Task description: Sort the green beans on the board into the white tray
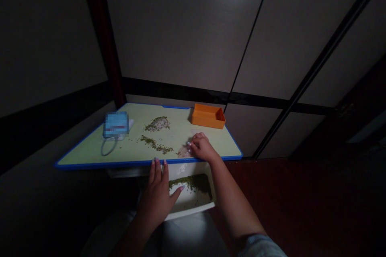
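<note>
My left hand (pixel 158 192) lies with its fingers stretched out, fingertips at the blue front edge of the table (pixel 187 116) and thumb over the white drawer (pixel 193 210). Green grains, like mung beans, (pixel 196 182) are spread along the far and right side inside that drawer. My right hand (pixel 200 146) rests on the tabletop near the front right, fingers curled together; what they hold, if anything, is hidden. Beside its fingertips is a small pale pinkish pile (pixel 183 151). A thin band of green grains (pixel 157 144) lies left of that pile, and farther back sits a mixed pale-and-green heap (pixel 158 123).
An orange open box (pixel 208 116) stands at the back right of the table. On the left is a device with a blurred screen (pixel 116 124) and a looped cable (pixel 104 147). Cabinet panels (pixel 187 28) rise behind the table; reddish floor (pixel 271 200) shows at right.
</note>
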Motion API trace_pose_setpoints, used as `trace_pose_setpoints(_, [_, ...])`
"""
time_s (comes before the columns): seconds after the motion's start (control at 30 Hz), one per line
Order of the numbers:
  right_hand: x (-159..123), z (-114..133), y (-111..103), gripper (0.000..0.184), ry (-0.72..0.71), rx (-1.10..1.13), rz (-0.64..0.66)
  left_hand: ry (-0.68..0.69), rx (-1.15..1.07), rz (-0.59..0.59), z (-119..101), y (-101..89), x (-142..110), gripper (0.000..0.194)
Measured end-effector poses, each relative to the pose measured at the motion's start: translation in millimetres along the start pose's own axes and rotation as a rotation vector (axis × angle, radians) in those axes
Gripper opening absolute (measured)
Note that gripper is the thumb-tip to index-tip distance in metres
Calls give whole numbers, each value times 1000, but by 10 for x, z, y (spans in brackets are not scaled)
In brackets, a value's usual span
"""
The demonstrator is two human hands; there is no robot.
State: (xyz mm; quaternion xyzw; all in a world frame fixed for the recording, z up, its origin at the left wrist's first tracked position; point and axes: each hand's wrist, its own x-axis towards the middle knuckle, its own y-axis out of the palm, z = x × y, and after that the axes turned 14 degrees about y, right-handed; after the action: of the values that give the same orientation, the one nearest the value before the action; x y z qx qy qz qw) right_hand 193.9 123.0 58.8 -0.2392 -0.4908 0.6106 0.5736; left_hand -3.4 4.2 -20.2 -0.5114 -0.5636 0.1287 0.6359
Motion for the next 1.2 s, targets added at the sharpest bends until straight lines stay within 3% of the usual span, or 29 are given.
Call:
trace_pose_setpoints(0.47, [-10, -89, -99, 24, 254, -176, -93, 9, 26, 8, 15, 23, -11, 86])
trace_pose_setpoints(0.53, [-4, -119, -87, 23, 245, -122, -113, 20, 42, 4, 24, 36, -15, 86])
trace_pose_setpoints(0.77, [23, -180, 12, 27, 9, 139, -91, 42, 63, -13, 34, 37, -31, 86])
trace_pose_setpoints(1.03, [56, -104, 46, 23, 149, -35, -109, 28, 60, -21, 29, 63, -31, 88])
trace_pose_setpoints(1.2, [46, -133, 20, 21, 145, -2, -163, 39, 59, -22, 32, 72, -33, 89])
